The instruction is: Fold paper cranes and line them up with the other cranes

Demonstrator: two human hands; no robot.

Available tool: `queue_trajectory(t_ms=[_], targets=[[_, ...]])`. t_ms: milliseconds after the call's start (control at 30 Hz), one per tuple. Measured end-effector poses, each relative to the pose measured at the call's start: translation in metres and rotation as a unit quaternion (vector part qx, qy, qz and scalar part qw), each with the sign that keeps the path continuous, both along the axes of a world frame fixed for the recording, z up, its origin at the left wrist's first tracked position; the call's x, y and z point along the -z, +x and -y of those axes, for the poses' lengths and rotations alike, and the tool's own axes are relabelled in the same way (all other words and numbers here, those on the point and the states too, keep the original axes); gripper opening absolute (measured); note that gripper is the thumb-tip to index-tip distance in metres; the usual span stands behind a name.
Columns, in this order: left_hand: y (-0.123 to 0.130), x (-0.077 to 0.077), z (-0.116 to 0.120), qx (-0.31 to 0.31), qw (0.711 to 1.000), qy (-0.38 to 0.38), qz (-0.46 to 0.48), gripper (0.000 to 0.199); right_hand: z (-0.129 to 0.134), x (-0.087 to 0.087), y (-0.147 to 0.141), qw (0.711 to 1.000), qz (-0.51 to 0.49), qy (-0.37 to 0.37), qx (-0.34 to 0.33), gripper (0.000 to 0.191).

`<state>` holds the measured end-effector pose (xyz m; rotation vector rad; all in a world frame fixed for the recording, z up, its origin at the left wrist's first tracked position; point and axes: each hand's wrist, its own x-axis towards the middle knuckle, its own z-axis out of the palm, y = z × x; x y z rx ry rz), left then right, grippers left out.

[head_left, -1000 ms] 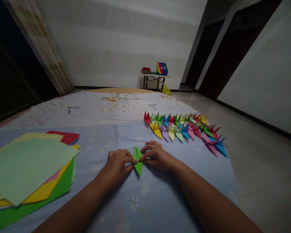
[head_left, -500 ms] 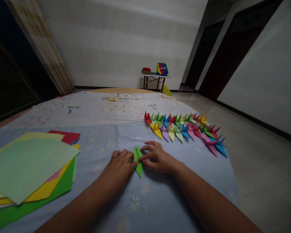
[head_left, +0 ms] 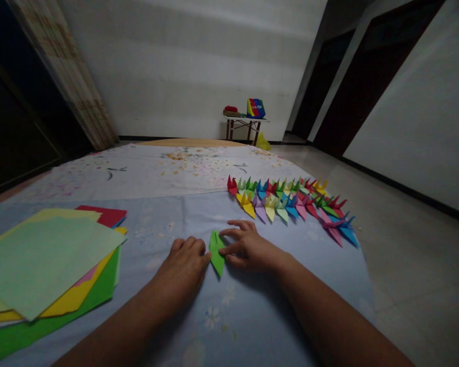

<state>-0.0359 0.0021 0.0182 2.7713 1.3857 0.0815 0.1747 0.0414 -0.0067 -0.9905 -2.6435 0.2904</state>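
Note:
A folded green paper point(head_left: 216, 253), long and diamond-shaped with a slit at its far end, lies on the blue flowered cloth between my hands. My left hand point(head_left: 188, 262) rests at its left edge, fingers curled together and the thumb tip at the paper. On the other side, my right hand point(head_left: 245, 245) has its fingers spread, with fingertips touching the paper's right edge and surface.
Colored paper sheets point(head_left: 53, 260) lie stacked on the left of the cloth-covered table point(head_left: 199, 321). Several folded paper cranes point(head_left: 290, 206) stand in rows at the right. A small table point(head_left: 248, 120) holding a colorful box stands by the far wall.
My left hand has shifted slightly left, its thumb moving off the paper's surface to its edge. The green paper looks wider in its lower half and sits a little further left.

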Motion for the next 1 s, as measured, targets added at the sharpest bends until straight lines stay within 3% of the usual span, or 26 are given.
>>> queue_trajectory(t_ms=[500,800,1000], targets=[[0.0053,0.0084,0.0013,-0.003,1.000,-0.012,-0.006,0.041,0.0004,0.0007,0.0001,1.000,-0.011,0.018,0.003,0.022],[0.0039,0.0000,0.0053,-0.013,0.999,-0.010,-0.035,0.032,0.0015,-0.0044,-0.0002,1.000,-0.009,-0.010,0.011,0.018],[0.0013,0.0005,0.0024,-0.013,1.000,-0.019,-0.003,0.030,0.0013,-0.0016,-0.0037,0.999,-0.037,-0.029,0.024,0.016]])
